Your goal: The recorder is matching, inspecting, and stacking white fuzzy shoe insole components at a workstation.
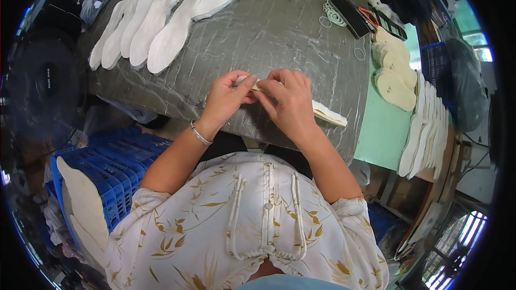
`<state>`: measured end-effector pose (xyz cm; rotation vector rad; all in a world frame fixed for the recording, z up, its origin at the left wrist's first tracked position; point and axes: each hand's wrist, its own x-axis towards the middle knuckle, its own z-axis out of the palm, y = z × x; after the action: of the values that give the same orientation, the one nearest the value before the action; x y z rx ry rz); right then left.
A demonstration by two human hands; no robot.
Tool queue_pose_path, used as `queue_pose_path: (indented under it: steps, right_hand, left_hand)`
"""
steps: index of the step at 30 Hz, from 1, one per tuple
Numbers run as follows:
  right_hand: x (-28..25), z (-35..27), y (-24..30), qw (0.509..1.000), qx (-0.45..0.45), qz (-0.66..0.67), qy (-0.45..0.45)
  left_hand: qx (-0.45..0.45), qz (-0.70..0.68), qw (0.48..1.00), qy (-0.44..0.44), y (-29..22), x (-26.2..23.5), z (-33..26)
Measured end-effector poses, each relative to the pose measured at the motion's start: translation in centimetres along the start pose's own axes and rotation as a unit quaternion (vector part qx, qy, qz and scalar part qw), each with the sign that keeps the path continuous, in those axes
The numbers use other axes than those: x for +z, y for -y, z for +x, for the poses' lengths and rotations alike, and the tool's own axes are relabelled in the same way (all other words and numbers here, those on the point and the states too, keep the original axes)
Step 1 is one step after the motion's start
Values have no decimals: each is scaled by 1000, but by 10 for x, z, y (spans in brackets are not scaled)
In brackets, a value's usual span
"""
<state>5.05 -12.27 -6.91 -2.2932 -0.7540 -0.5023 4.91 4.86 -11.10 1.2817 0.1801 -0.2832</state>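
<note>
1. The left hand [226, 98] is pinching closed on the near end of a white insole [325, 113], fingers curled tight.
2. The right hand [290, 102] is gripping the same insole (mostly hidden under it) at the table [279, 27] edge.
3. The insole is running from the hands toward 4 o'clock, its long axis nearly level.

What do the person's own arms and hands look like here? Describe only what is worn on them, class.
Both forearms are bare. The left hand has a thin silver bangle at its wrist; the right hand shows no jewellery. Short loose sleeves of a cream blouse with golden leaf print cover the upper arms.
</note>
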Motion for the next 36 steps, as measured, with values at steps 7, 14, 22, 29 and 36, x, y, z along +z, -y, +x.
queue_pose_path:
  steps: [7,14,22,29,36]
  right_hand:
    - [3,-1,-6,999,24,25,20]
    - [-9,-3,-12,997,50,43,36]
    - [-34,-17,-26,993,115,15,-16]
    - [-32,-36,-38,996,86,20,-9]
    - [-35,-40,-42,992,121,27,8]
  left_hand:
    - [-29,10,1000,8,0,-1,2]
    - [-32,11,999,7,-2,2,7]
    - [-37,18,999,-8,0,-2,11]
    - [-43,45,998,-19,-5,3,12]
    - [417,546,725,45,-32,30,-2]
